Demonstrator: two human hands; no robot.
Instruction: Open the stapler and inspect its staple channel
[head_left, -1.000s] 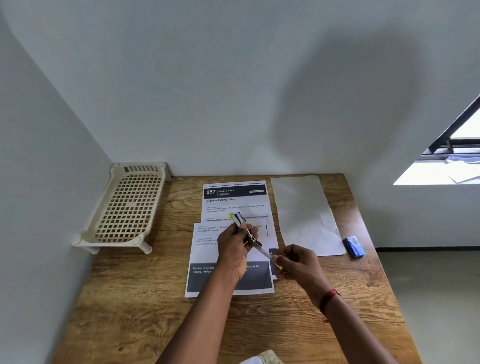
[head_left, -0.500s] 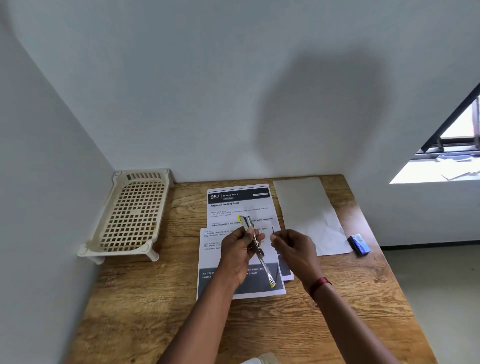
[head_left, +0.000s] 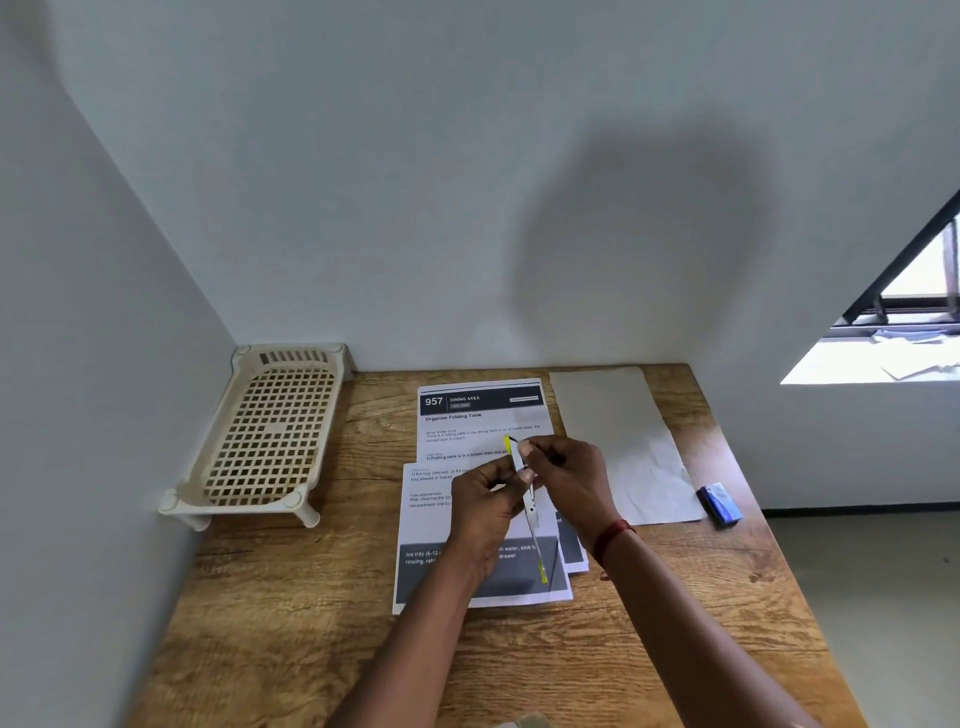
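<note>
Yellow-tipped metal tool (head_left: 525, 491) gripped by left hand (head_left: 485, 506); right hand (head_left: 569, 475) fingers pinch its top

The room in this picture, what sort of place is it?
Probably a plain desk corner in a home or small office: a wooden table against bare walls, printed sheets, a plastic rack, and a window.
</note>
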